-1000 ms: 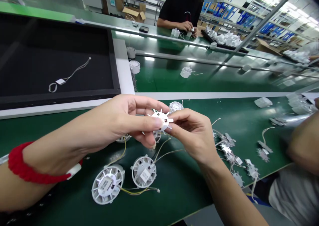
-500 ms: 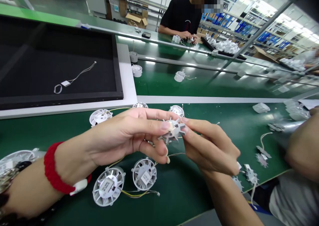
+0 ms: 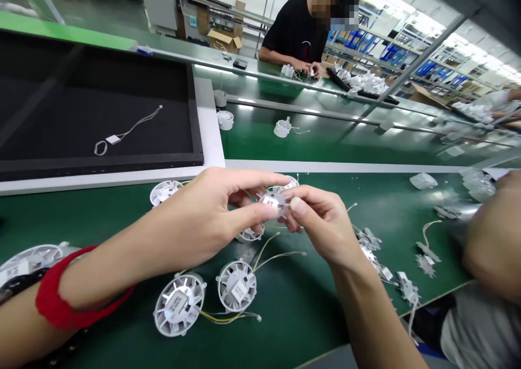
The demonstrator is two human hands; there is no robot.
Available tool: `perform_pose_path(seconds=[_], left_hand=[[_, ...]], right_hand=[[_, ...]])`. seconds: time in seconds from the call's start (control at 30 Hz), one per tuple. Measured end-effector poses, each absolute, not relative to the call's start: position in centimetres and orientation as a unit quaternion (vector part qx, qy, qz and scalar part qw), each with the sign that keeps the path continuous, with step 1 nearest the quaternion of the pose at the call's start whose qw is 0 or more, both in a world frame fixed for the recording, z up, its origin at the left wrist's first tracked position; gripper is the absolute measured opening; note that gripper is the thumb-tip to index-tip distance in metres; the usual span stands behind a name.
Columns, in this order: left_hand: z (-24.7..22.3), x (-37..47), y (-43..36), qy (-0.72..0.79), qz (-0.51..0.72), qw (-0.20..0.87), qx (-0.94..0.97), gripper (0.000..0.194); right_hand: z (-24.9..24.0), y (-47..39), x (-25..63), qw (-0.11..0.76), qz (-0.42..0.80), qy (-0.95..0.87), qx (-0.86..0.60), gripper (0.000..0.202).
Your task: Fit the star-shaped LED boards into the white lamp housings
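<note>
Above the green bench I hold a small grey star-toothed part (image 3: pixel 273 199) with a white label facing up. My left hand (image 3: pixel 222 209), above a red wristband (image 3: pixel 61 298), pinches it with the thumb on top and fingers partly hidden behind. My right hand (image 3: pixel 323 222) is closed on its right edge between thumb and fingers. Below my hands lie two round white fan housings, the larger one (image 3: pixel 179 305) with a yellow cable and the smaller one (image 3: pixel 237 286) with thin wires. Another white housing (image 3: pixel 165 192) is partly behind my left forearm.
Several loose star-toothed parts (image 3: pixel 408 288) lie right of my right forearm. A black-topped tray (image 3: pixel 134 97) with a cable is at back left. Clear plastic pieces (image 3: pixel 423 181) lie on the right. A co-worker's arm (image 3: pixel 494 233) reaches in there; another person (image 3: pixel 295 30) works across the bench.
Both hands have turned the star-toothed part, so its label now faces up. My left hand has rolled over to show its back. The view has shifted slightly.
</note>
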State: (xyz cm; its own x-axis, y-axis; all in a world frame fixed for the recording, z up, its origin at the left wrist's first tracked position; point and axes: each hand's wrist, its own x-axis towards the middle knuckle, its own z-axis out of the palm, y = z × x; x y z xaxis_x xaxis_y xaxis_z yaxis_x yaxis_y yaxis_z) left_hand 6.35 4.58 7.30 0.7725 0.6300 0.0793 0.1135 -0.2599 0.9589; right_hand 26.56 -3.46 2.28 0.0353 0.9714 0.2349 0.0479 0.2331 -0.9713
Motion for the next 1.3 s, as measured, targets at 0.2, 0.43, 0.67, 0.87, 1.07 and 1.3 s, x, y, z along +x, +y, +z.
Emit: perform_pose_path(seconds=[0.2, 0.43, 0.67, 0.87, 1.07, 1.3], left_hand=[[6.6, 6.6, 4.7, 0.209, 0.270, 0.526, 0.779, 0.012], [6.6, 6.7, 4.7, 0.199, 0.286, 0.533, 0.771, 0.012], [6.1, 6.3, 5.3, 0.230, 0.223, 0.557, 0.766, 0.026], [6.3, 6.2, 5.4, 0.227, 0.221, 0.532, 0.785, 0.025], [6.2, 6.3, 4.9, 0.222, 0.273, 0.514, 0.782, 0.021], [5.9, 6.3, 4.6, 0.168, 0.348, 0.433, 0.814, 0.008]], right_hand=[[2.6, -3.4, 26.4, 0.578, 0.389, -0.541, -0.470, 0.027], [2.7, -3.7, 26.6, 0.560, 0.400, -0.557, -0.465, 0.017], [2.7, -3.8, 25.7, 0.566, 0.343, -0.568, -0.489, 0.009], [2.6, -4.4, 25.7, 0.522, 0.230, -0.642, -0.513, 0.011], [1.7, -4.3, 25.7, 0.540, 0.087, -0.695, -0.467, 0.030], [1.6, -3.9, 25.4, 0.570, -0.012, -0.706, -0.419, 0.030]])
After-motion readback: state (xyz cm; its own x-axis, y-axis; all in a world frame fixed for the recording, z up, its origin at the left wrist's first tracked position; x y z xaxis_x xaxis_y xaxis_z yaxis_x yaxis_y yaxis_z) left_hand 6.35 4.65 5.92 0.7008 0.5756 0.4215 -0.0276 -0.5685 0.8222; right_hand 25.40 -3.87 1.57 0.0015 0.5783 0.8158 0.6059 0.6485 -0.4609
